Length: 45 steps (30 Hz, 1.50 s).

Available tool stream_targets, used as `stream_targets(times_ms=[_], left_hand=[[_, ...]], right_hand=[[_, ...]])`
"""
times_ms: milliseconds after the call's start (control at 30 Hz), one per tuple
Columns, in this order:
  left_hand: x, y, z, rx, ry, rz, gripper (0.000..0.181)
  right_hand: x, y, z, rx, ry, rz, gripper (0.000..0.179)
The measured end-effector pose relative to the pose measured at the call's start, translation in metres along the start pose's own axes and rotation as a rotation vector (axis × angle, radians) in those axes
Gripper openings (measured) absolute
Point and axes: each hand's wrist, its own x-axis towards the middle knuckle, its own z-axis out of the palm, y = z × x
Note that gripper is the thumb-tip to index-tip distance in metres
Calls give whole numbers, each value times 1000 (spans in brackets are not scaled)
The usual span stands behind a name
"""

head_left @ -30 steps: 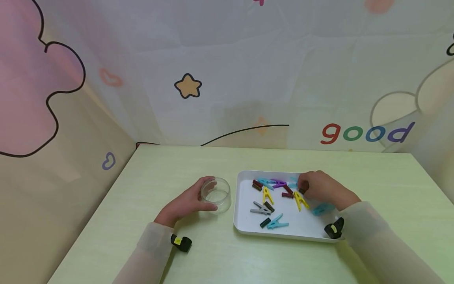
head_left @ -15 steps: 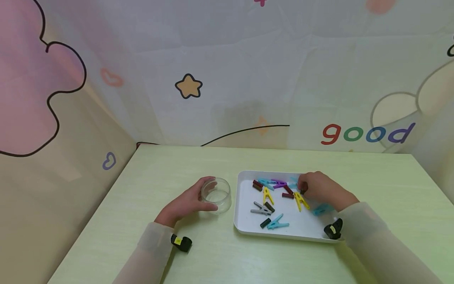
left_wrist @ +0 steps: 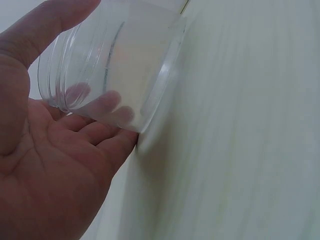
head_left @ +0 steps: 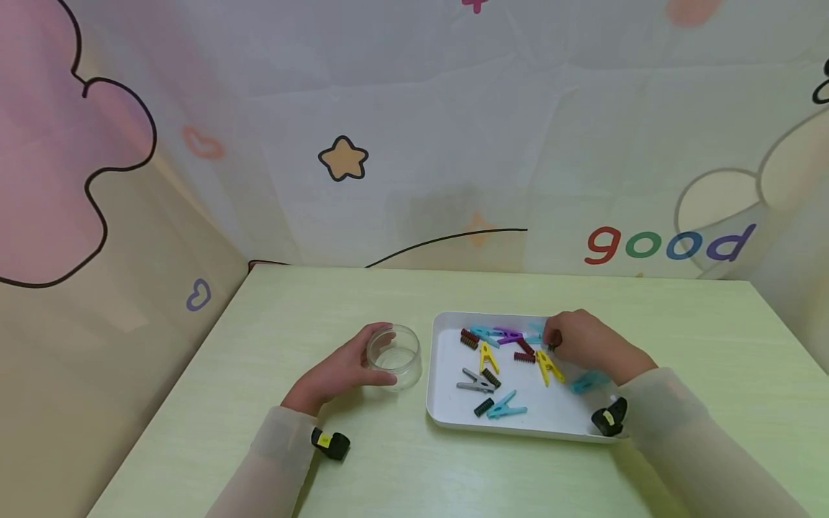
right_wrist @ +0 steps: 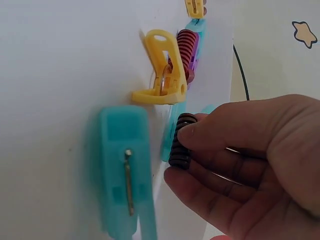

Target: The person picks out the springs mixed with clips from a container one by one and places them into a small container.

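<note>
Plainly, backdrop point(head_left: 440, 144) reads "good" point(head_left: 670, 244); hands point(head_left: 340, 367) point(head_left: 596, 349) hold clear jar point(head_left: 404, 373), dark spring point(right_wrist: 182, 145).

A tray point(head_left: 453, 411) bearing clothespins point(head_left: 507, 411) and springs point(head_left: 483, 407) lies on the counter point(head_left: 388, 475), right of a jar point(head_left: 409, 370) in the left hand point(head_left: 346, 368), with another spring point(right_wrist: 179, 156) in the right hand point(head_left: 591, 347) at the tray's far right.

We're watching a dark brown spring point(right_wrist: 181, 152) in the right hand point(head_left: 588, 341), teal clip point(right_wrist: 125, 150) and yellow clip point(right_wrist: 174, 91) near that grip, white tray point(head_left: 447, 399) beneath!
</note>
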Motion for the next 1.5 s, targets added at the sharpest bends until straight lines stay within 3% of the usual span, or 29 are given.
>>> stream_targets(times_ms=[967, 1200, 1500], left_hand=[[0, -3, 0, -6, -3, 8, 83], [-14, 27, 0, -10, -24, -13, 82], [-14, 28, 0, -17, -29, -8, 83]], right_hand=[[-12, -26, -13, 24, 40, -43, 18], [-13, -35, -17, 13, 54, -73, 17], [-13, -43, -20, 13, 68, -99, 17]])
